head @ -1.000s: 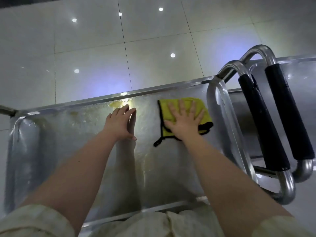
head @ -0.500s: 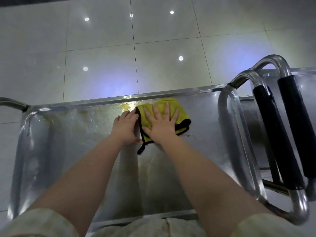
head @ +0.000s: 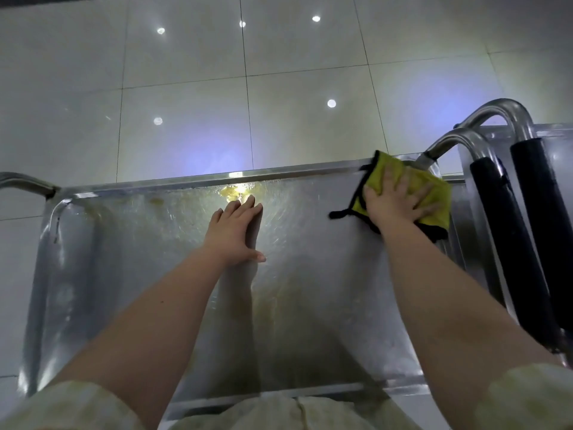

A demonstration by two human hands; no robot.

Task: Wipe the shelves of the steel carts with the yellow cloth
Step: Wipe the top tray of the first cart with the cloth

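Two hands lie flat on the top shelf (head: 139, 274) of a steel cart, seen from above in the head view. The left hand (head: 235, 234) rests palm down near the middle of the shelf. Its fingers are straight and close together, its thumb sticks out to the side, and it holds nothing. Just past its fingertips, against the far rim (head: 186, 183), sits a yellowish stain (head: 232, 190) under a bright glare.

The right hand (head: 397, 203) is well off to the right of the left one, at the far right corner of the shelf. Its fingers are spread and straight, pressing down on the yellow cloth (head: 440, 209) rather than gripping it. The cloth lies folded under the palm, and its black edging and a short black loop stick out on the side towards the left hand. Its far corner touches the rim.

Right of the right hand stand two curved steel tubes with black padded bars (head: 508, 243), one just beside the other. Beyond them shows part of a second cart (head: 558, 156).

Past both hands, a pale tiled floor (head: 186, 88) reflects round lights. Near the elbows, cream sleeves (head: 77, 405) fill the bottom edge.
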